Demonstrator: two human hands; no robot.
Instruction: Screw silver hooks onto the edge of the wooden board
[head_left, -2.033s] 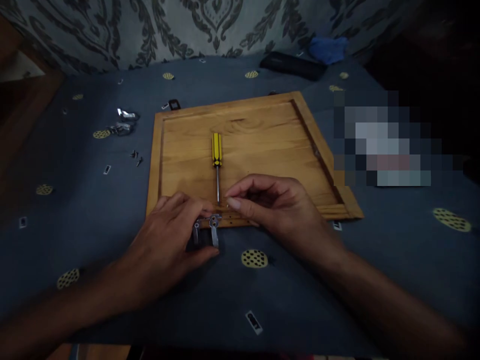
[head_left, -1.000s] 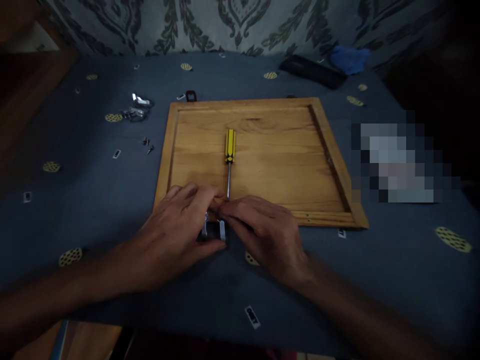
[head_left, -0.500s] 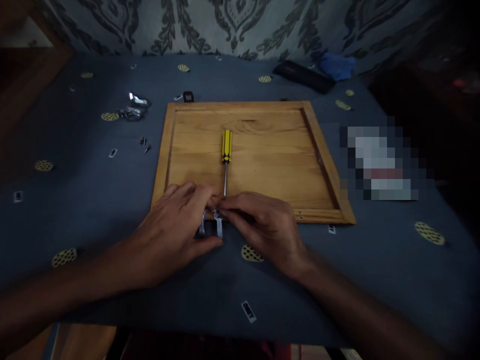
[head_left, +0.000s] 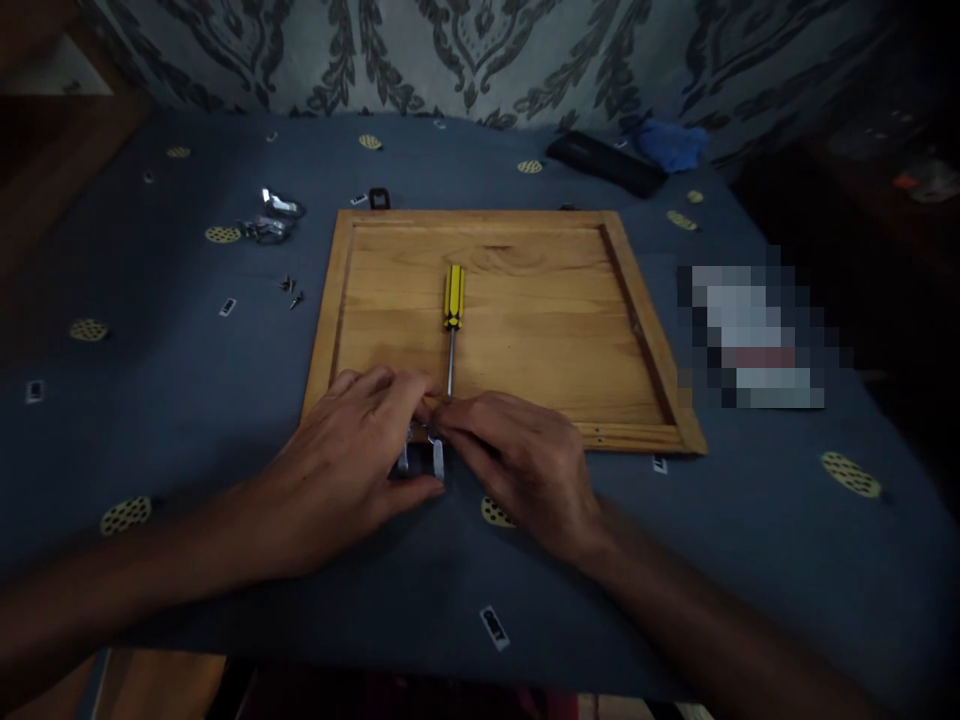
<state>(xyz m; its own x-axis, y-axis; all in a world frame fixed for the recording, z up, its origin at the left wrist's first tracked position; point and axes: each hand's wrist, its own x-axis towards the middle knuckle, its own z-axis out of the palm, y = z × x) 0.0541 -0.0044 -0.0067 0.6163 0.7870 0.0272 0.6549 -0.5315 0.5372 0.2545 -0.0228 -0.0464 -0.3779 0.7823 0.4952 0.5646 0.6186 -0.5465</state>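
Note:
A framed wooden panel point(head_left: 480, 330) lies flat in front of me. A shiny metal fitting point(head_left: 439, 460) with two prongs sits at its front edge, partly hidden by my fingers. My left hand point(head_left: 349, 450) curls over the fitting, thumb below and fingers above, holding it against the frame. Thumb and fingertips of my right hand point(head_left: 521, 455) are pinched together right beside the fitting; whatever they hold is hidden. On the panel rests a screwdriver point(head_left: 454, 300) with a yellow and black handle, its shaft pointing toward my fingertips.
Left of the panel lie several shiny metal fittings point(head_left: 266, 228) and a few small screws point(head_left: 292, 292). Behind it are a dark bracket point(head_left: 380, 198), a long black case point(head_left: 606, 163) and a blue cloth point(head_left: 671, 145). A blurred-out packet point(head_left: 757, 330) lies to the right.
My right hand's fingers have shifted slightly at the fitting and cover a bit more of it. The left hand keeps its hold; the view has tilted slightly.

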